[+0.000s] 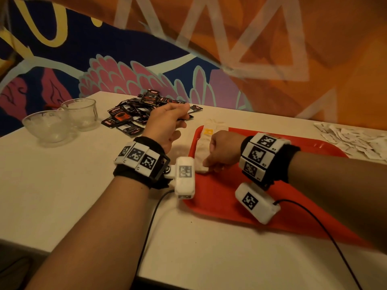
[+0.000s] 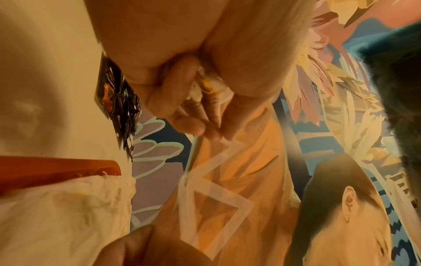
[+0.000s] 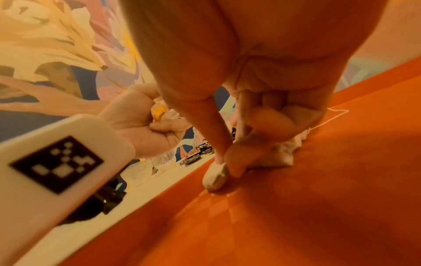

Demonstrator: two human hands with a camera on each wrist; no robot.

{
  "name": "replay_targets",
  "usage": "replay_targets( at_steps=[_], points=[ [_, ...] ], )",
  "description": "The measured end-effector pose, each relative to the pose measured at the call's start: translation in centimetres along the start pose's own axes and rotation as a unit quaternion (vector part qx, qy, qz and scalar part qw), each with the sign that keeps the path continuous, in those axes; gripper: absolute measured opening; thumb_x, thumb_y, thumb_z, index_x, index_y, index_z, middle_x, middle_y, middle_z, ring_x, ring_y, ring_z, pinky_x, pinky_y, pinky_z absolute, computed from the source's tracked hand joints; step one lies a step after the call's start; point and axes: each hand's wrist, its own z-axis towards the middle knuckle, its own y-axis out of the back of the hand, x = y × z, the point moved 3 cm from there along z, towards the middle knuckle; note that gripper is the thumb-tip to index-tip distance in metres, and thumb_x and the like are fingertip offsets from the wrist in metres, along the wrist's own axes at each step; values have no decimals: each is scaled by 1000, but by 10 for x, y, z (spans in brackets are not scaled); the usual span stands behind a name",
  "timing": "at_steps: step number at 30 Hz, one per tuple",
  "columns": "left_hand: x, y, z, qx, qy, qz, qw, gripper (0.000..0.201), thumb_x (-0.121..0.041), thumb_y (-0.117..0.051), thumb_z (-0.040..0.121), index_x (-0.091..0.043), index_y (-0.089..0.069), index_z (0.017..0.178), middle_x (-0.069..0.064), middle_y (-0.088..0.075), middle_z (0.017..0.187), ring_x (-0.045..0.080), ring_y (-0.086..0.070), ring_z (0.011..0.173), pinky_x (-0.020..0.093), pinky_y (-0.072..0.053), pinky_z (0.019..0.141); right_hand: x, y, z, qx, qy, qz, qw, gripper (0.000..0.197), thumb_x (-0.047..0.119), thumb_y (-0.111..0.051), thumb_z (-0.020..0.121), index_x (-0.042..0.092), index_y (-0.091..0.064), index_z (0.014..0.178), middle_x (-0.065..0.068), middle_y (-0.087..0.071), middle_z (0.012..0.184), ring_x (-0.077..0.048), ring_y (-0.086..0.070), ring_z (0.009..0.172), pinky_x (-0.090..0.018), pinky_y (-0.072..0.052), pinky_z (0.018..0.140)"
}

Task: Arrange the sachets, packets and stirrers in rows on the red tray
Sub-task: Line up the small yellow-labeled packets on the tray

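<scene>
Your right hand (image 1: 222, 150) is down on the red plastic tray (image 1: 293, 216), thumb and forefinger pinching the near end of a row of white paper tea-bag sachets (image 1: 202, 158) that lies along the tray's left edge; the remaining fingers are curled under. In the right wrist view the pinched sachet end (image 3: 215, 177) touches the tray floor (image 3: 296, 207), and a thin white string (image 3: 330, 117) trails across the red surface behind it.

Your left hand (image 1: 167, 124) is raised above the white worktop (image 1: 62, 195), just left of the tray, its fingers (image 2: 173, 93) closed around a bunch of white sachets with yellow tags (image 2: 206, 86).

Beyond that hand, a heap of black-and-red coffee packets (image 1: 136, 114) lies on the worktop near the painted wall. Two clear glass bowls (image 1: 62, 122) stand at the far left, touching each other. A spread of white paper packets (image 1: 356, 141) lies on the worktop to the right of the tray. I cannot make out any stirrers.
</scene>
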Motion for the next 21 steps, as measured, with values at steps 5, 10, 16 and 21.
replay_targets(
  at_steps=[5, 10, 16, 21],
  points=[
    [1, 0, 0, 0, 4, -2, 1000, 6, -21, -66, 95, -16, -64, 92, -1, -60, 76, 8, -52, 57, 16, -27, 36, -1, 1, -3, -10, -2, -24, 1000, 37, 38, -76, 84, 7, -70, 103, -5, -77, 95, -20, -72, 93, -34, -56, 84],
    [1, 0, 0, 10, 8, -11, 1000, 12, -23, -63, 97, -12, -65, 100, 0, -60, 74, 7, -52, 55, 16, -26, 35, -3, 5, -4, 9, -3, 43, 999, 24, 28, -76, 85, 7, -72, 98, -4, -77, 88, -9, -66, 69, -24, -54, 67],
    [1, -1, -1, 14, 13, -9, 1000, 13, -24, -61, 98, -11, -65, 100, -1, -60, 73, 7, -51, 56, 16, -26, 36, -11, 11, -7, 9, -12, 69, 997, 19, 21, -71, 90, 8, -70, 103, 3, -75, 77, -6, -67, 67, -19, -49, 56],
    [0, -4, -3, 19, 31, -19, 999, 26, -35, -56, 100, -10, -64, 100, 0, -59, 73, 8, -50, 55, 16, -24, 36, -19, 21, -11, -26, 3, 75, 997, 17, 24, -76, 86, 17, -65, 98, 9, -71, 65, -7, -67, 66, -20, -45, 51]
  ],
)
